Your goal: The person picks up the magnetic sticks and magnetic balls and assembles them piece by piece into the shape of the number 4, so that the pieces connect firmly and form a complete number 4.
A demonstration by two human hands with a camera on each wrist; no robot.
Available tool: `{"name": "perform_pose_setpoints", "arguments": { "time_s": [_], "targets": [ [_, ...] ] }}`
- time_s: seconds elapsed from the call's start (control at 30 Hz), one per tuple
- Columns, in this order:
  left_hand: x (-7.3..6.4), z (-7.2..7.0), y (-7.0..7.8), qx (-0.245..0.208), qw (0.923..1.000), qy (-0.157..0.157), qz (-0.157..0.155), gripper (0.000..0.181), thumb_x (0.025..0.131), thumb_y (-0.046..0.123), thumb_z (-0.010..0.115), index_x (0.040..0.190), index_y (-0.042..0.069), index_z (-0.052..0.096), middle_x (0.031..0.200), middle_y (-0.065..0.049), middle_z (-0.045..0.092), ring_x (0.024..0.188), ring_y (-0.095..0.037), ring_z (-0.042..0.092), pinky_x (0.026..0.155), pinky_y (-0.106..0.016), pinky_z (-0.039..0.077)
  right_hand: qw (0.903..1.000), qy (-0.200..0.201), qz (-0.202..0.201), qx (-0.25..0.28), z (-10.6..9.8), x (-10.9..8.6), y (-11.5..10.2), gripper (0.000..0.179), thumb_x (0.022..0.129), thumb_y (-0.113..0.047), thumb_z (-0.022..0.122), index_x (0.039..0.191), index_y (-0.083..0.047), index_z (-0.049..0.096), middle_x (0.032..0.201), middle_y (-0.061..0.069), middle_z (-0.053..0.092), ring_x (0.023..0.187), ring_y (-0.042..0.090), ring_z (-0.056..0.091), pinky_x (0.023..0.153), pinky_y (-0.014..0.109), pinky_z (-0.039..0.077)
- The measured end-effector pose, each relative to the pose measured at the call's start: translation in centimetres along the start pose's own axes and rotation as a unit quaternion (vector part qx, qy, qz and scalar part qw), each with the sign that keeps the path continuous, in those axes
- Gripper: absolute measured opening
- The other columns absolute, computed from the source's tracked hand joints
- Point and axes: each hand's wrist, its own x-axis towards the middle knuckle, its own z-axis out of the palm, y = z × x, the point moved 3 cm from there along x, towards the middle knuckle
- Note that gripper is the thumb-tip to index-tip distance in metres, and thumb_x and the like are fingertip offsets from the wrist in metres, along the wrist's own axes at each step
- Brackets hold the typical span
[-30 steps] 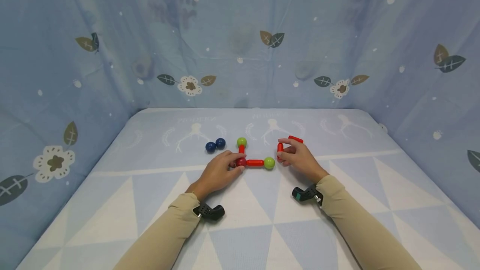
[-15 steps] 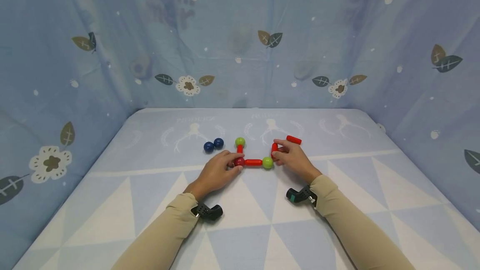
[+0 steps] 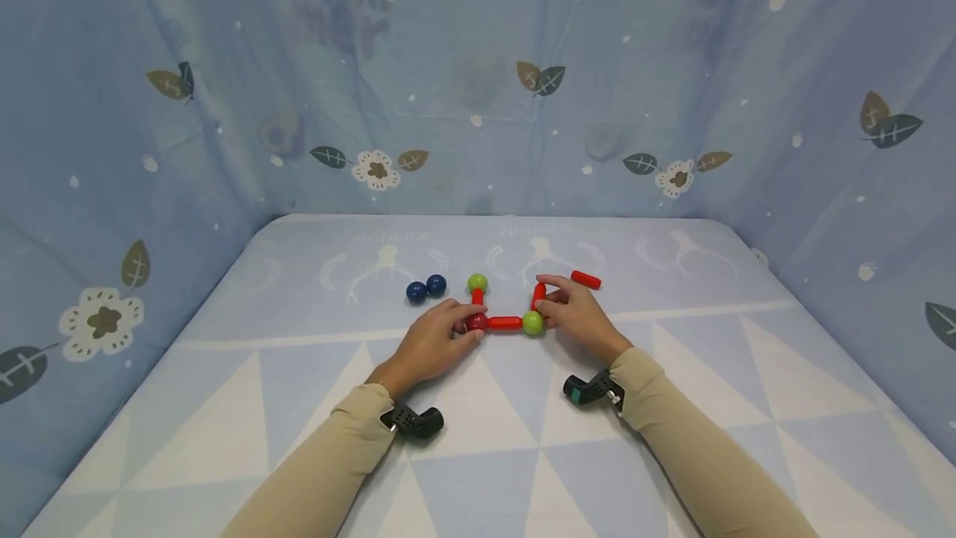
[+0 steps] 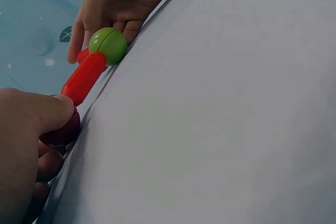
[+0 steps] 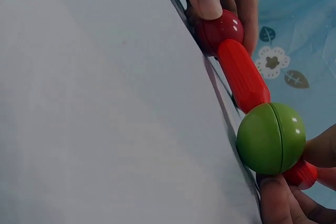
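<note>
My left hand (image 3: 433, 344) grips a dark red ball (image 5: 223, 29) between thumb and fingers at the corner of a ball-and-rod piece. From that ball one red rod (image 5: 244, 76) runs right to a green ball (image 5: 271, 138). Another red rod (image 3: 478, 297) leads away from me to a second green ball (image 3: 477, 282). My right hand (image 3: 582, 318) pinches a third red rod (image 3: 538, 296), which points away from me with its near end right at the right-hand green ball. In the right wrist view, fingertips sit against that ball.
Two dark blue balls (image 3: 426, 289) lie side by side left of the far green ball. A loose red rod (image 3: 586, 280) lies beyond my right hand. Patterned cloth covers the table (image 3: 478, 471), and a blue curtain (image 3: 478, 106) hangs behind and at both sides.
My right hand has moved left with its red rod, bringing the near end from beside the right-hand green ball up to it. My left hand stays on the dark red ball.
</note>
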Motion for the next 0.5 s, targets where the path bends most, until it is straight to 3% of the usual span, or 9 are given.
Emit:
{"name": "perform_pose_setpoints", "arguments": {
  "time_s": [0.33, 0.5],
  "targets": [
    [-0.07, -0.01, -0.09, 0.001, 1.0, 0.002, 0.002, 0.038, 0.093, 0.027, 0.072, 0.131, 0.019, 0.068, 0.091, 0.004, 0.057, 0.079, -0.01, 0.051, 0.07, -0.031, 0.043, 0.9998, 0.0, -0.003, -0.02, 0.38, 0.1, 0.04, 0.055, 0.098, -0.016, 0.062, 0.151, -0.011, 0.046, 0.114, 0.015, 0.062, 0.082, 0.022, 0.064, 0.083, 0.034, 0.052],
    [-0.08, -0.06, -0.12, -0.001, 1.0, 0.002, 0.0, 0.039, 0.094, 0.028, 0.072, 0.131, 0.019, 0.067, 0.092, 0.003, 0.057, 0.079, -0.011, 0.051, 0.07, -0.031, 0.043, 0.9998, -0.005, -0.006, -0.017, 0.52, 0.34, 0.2, 0.057, 0.098, -0.016, 0.062, 0.151, -0.011, 0.044, 0.117, 0.015, 0.063, 0.081, 0.023, 0.063, 0.079, 0.033, 0.052]
  ]
}}
